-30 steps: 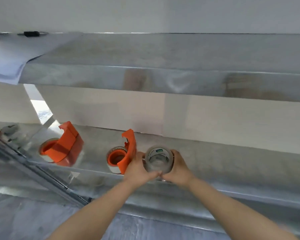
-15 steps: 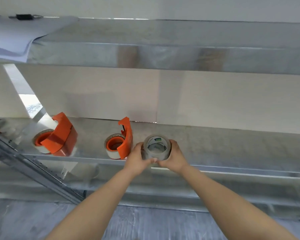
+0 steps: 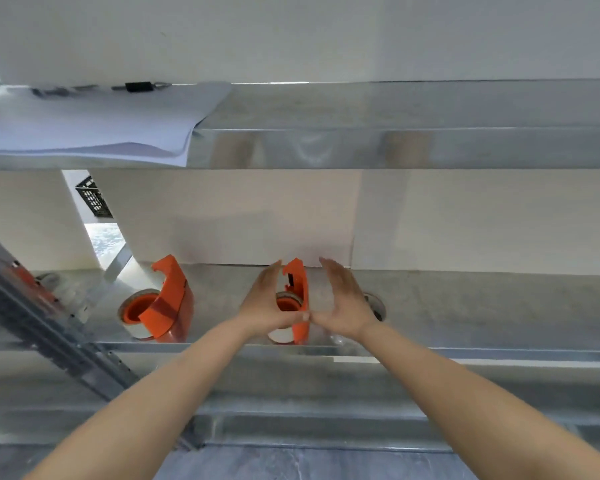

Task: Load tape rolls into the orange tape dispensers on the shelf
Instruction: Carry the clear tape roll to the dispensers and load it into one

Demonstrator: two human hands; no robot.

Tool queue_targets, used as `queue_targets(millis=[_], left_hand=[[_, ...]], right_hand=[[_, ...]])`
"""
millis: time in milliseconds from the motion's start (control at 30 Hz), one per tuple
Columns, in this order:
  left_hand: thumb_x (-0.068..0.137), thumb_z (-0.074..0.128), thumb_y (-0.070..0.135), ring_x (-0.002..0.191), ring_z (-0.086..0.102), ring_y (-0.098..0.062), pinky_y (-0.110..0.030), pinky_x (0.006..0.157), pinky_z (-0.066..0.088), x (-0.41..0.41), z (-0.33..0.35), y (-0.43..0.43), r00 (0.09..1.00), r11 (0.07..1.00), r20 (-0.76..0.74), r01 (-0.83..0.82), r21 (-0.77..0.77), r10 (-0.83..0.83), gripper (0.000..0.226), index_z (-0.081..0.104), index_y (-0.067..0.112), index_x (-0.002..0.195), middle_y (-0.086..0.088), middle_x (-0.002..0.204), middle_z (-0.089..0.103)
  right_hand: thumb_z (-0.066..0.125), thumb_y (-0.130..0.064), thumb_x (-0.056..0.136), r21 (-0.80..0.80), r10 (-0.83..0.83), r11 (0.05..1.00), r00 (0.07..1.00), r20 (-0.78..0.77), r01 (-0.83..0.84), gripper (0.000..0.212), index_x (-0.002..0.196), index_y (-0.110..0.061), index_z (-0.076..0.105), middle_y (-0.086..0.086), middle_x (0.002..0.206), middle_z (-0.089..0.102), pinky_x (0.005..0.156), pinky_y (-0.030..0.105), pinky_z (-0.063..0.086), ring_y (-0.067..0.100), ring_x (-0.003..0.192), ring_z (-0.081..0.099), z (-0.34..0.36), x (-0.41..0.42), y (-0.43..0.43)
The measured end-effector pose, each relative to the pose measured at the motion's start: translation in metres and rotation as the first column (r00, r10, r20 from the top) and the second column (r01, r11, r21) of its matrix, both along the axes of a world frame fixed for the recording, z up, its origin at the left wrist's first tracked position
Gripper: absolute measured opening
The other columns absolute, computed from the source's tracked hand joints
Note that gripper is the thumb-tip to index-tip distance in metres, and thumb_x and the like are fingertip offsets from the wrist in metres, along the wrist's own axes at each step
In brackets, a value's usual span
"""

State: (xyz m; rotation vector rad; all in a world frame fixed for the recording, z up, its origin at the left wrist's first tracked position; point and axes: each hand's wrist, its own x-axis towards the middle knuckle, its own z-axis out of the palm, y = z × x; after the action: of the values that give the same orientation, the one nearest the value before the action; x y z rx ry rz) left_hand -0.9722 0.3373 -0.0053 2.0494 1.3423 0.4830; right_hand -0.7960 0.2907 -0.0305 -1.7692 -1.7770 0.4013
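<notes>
Two orange tape dispensers stand on the lower metal shelf (image 3: 465, 306). The left dispenser (image 3: 168, 299) holds a tape roll (image 3: 136, 318). The middle dispenser (image 3: 297, 289) also carries a roll (image 3: 279, 336) and stands between my hands. My left hand (image 3: 265, 303) is at its left side and my right hand (image 3: 343, 303) at its right, fingers straight and pointing up, thumbs meeting at its lower front. A loose clear tape roll (image 3: 377, 306) lies on the shelf, mostly hidden behind my right hand.
An upper metal shelf (image 3: 395, 147) overhangs, with white paper sheets (image 3: 94, 123) and a black binder clip (image 3: 138, 86) at its left. A slanted metal upright (image 3: 49, 334) runs at the lower left. A black crate (image 3: 94, 199) shows through a gap.
Both hands have let go of the clear tape roll, which now lies on the shelf to the right. They moved left and now flank the middle dispenser.
</notes>
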Motion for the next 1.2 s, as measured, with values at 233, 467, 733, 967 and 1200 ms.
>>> queue_targets(millis=[233,467,733,967,1200], left_hand=[[0.074,0.077,0.028,0.136,0.037,-0.029,-0.040,0.104,0.042,-0.036,-0.040,0.001,0.946,0.812,0.168,-0.138,-0.567,0.278,0.108,0.002,0.007,0.149,-0.016,0.151,0.030],[0.091,0.049,0.010,0.075,0.062,-0.029,-0.046,0.087,0.056,-0.014,-0.042,0.002,0.860,0.715,0.219,-0.214,-0.665,0.461,0.019,0.062,0.000,0.100,-0.014,0.083,0.064],[0.082,0.060,0.005,0.055,0.060,-0.013,-0.018,0.043,0.047,-0.017,-0.026,0.000,0.600,0.519,0.350,-0.130,-0.845,0.720,0.003,0.061,0.006,0.079,-0.005,0.061,0.065],[0.097,0.025,0.048,0.082,0.067,-0.029,-0.036,0.064,0.053,-0.008,0.000,-0.003,0.361,0.397,0.495,0.314,-0.862,0.790,0.053,0.057,0.006,0.108,-0.018,0.094,0.070],[0.100,0.013,0.042,0.083,0.070,-0.032,-0.043,0.069,0.060,0.006,0.007,-0.010,0.187,0.460,0.577,0.434,-0.775,0.795,0.060,0.056,0.002,0.110,-0.023,0.088,0.074]], right_hand=[[0.061,-0.031,0.081,-0.010,0.012,1.000,1.000,0.022,-0.012,0.056,0.134,-0.023,0.046,0.005,0.157,0.019,0.107,0.029,0.038,0.021,0.138,0.035,-0.031,-0.060,-0.003],[0.061,-0.032,0.079,-0.084,-0.054,0.995,0.992,-0.115,0.045,0.053,0.129,-0.020,0.048,0.000,0.157,0.011,0.102,0.038,0.045,0.020,0.130,0.044,-0.027,-0.071,-0.007],[0.073,-0.018,0.072,-0.001,-0.056,0.998,0.968,-0.246,0.058,0.034,0.104,-0.010,0.065,0.004,0.146,0.035,0.088,-0.006,0.027,0.014,0.124,0.046,-0.016,-0.060,-0.008],[0.074,-0.017,0.073,0.135,0.013,0.991,0.961,-0.276,0.026,0.019,0.082,-0.005,0.062,0.012,0.137,0.049,0.094,0.024,0.040,0.022,0.125,0.050,0.007,-0.044,-0.009],[0.067,-0.017,0.082,0.151,0.051,0.989,0.936,-0.347,0.002,0.018,0.082,-0.002,0.057,0.009,0.112,0.062,0.082,0.020,0.041,0.016,0.099,0.055,0.015,-0.038,-0.018]])
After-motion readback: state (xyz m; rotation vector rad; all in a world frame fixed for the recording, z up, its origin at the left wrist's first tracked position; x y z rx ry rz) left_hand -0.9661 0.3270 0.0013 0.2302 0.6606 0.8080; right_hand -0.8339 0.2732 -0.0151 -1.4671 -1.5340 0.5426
